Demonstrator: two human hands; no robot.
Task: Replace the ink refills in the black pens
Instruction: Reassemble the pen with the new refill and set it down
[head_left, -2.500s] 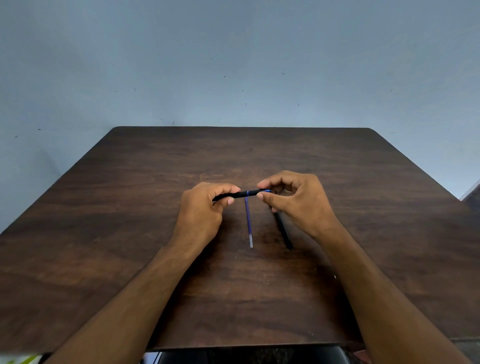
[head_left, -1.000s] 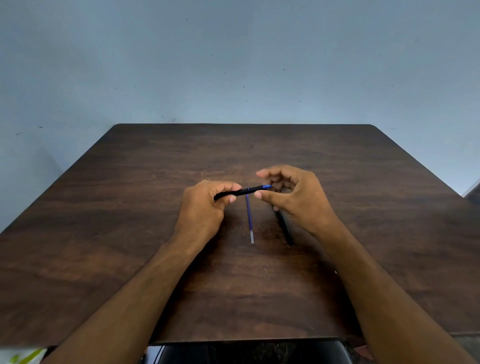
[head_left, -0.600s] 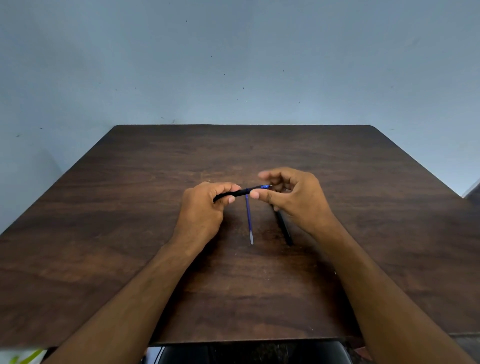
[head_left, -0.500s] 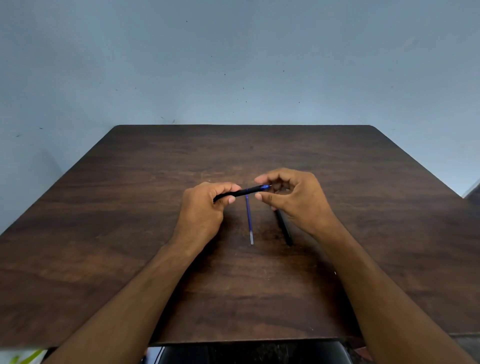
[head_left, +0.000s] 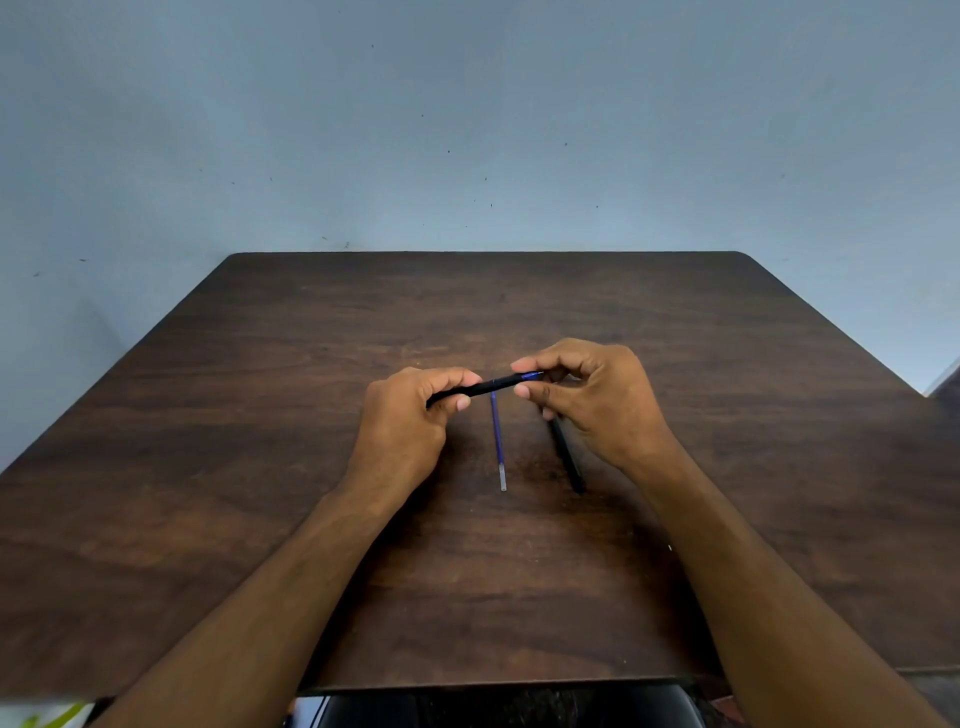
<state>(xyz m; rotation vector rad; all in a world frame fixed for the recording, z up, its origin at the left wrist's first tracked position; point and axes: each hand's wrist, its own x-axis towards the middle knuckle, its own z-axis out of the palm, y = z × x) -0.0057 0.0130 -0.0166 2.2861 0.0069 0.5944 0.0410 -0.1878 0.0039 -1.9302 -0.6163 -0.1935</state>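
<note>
Black plastic: the pen barrel (head_left: 475, 388) lies crosswise above the table, my left hand (head_left: 410, 421) curled round its left end with thumb and forefinger closed on it. It tilts up slightly toward my right hand (head_left: 597, 400). A blue refill (head_left: 531, 375) shows at the barrel's right end, only a short length of it outside; how far it runs inside I cannot tell. My right hand holds that blue end in a narrow pinch between thumb and forefinger, the other fingers curled behind. Below the gap between my hands, a second blue refill (head_left: 497, 441) lies loose on the table (head_left: 260, 467), pointing toward me, its pale tip nearest my body, touching neither hand. Just right of it, partly under my right palm, a second black pen (head_left: 569, 460) lies on the wood at a slight angle, apart from the loose refill. Dark wood grain surface, rounded far corners. The far edge meets a pale blue wall (head_left: 467, 130) well beyond my knuckles. Bare wood extends left of my left hand and right of my right hand to both side edges. The near edge runs under my forearms, with something dark below it that I cannot identify.
</note>
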